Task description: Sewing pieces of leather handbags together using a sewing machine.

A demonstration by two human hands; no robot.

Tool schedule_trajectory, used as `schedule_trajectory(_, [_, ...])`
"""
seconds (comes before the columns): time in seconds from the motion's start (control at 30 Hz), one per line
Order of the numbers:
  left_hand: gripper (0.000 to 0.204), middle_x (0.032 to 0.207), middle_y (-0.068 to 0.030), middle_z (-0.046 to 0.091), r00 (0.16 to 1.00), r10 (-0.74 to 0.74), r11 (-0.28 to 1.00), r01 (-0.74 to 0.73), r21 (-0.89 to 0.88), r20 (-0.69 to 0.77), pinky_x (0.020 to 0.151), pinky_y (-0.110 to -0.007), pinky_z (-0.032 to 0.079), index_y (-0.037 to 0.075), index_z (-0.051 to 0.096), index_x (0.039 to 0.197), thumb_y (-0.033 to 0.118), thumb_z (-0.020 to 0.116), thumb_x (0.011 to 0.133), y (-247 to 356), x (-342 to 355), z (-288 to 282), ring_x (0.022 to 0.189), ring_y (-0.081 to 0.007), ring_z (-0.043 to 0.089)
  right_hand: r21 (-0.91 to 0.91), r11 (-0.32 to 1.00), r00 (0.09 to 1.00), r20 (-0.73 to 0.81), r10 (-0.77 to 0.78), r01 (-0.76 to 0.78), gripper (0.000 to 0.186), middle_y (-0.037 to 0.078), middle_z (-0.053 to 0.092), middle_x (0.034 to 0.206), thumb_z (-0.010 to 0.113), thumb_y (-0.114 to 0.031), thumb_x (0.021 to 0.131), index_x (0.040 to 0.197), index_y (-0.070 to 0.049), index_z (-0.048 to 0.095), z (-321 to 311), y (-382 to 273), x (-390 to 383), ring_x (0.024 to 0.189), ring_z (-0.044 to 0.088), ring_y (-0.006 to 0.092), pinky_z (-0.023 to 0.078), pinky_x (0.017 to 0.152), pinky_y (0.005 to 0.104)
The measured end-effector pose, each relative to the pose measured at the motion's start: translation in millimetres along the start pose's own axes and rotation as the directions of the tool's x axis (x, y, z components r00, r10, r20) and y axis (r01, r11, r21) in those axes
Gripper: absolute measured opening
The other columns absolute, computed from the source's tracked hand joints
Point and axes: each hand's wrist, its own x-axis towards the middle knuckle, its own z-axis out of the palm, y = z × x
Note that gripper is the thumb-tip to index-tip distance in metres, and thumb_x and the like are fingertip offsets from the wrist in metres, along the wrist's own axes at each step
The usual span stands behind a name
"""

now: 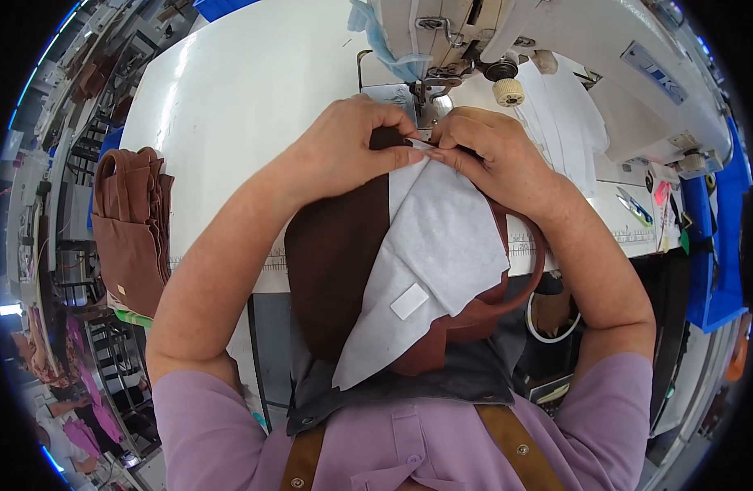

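Observation:
Just in front of the sewing machine's (430, 94) presser foot, my two hands meet at the top edge of a bag piece. Its dark brown panel (331, 270) hangs on the left, and its pale grey lining (446, 237), bearing a small white tab (409, 301), drapes over the middle. My left hand (352, 139) pinches this edge between thumb and fingers. Close beside it, my right hand (499, 151) pinches the lining's edge too. Reddish-brown bag parts with a looped handle (534, 270) show from under the lining. The exact fold between my fingertips is partly hidden.
Folded brown bag pieces (131, 229) with handles lie stacked at the table's left edge. Small scissors (634, 204) rest on the right, near a blue bin (716, 245). A light blue cloth strip (385, 45) hangs on the machine. White sheets (565, 123) lie behind my right hand.

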Motion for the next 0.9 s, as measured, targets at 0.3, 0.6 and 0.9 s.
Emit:
schedule_trajectory(0.3, [0.020, 0.074, -0.0017, 0.066, 0.963, -0.259, 0.949, 0.268, -0.164, 0.075, 0.065, -0.026, 0.048, -0.001, 0.072, 0.093, 0.017, 0.077, 0.088, 2, -9, -5, 0.069, -0.0097, 0.057, 0.044, 0.996, 0.997, 0.022, 0.072, -0.073, 0.019, 0.011, 0.062, 0.082, 0.073, -0.013, 0.088, 0.084, -0.004, 0.056, -6, -1, -4, 0.075, 0.062, 0.0327, 0.049, 0.069, 0.0406])
schedule_trajectory(0.6, [0.012, 0.081, -0.0099, 0.074, 0.962, -0.146, 0.983, 0.167, 0.073, -0.230, 0.073, -0.031, 0.055, 0.000, 0.076, 0.089, 0.011, 0.075, 0.084, -16, 15, 22, 0.075, -0.0186, 0.070, 0.029, 0.958, 0.951, 0.131, 0.280, -0.286, 0.015, 0.011, 0.067, 0.083, 0.072, -0.013, 0.089, 0.099, -0.003, 0.066, -24, -2, 12, 0.080, 0.066, 0.0291, 0.052, 0.074, 0.0386])
schedule_trajectory(0.9, [0.013, 0.089, -0.0130, 0.076, 0.950, 0.022, 0.995, 0.009, 0.097, -0.313, 0.073, -0.032, 0.056, 0.002, 0.079, 0.092, 0.010, 0.076, 0.082, -24, 29, 30, 0.080, -0.0232, 0.073, -0.147, 0.982, 0.986, 0.103, 0.130, -0.114, 0.017, 0.015, 0.071, 0.096, 0.071, -0.013, 0.091, 0.106, -0.008, 0.075, -25, 26, 7, 0.089, 0.069, 0.0328, 0.055, 0.079, 0.0401])
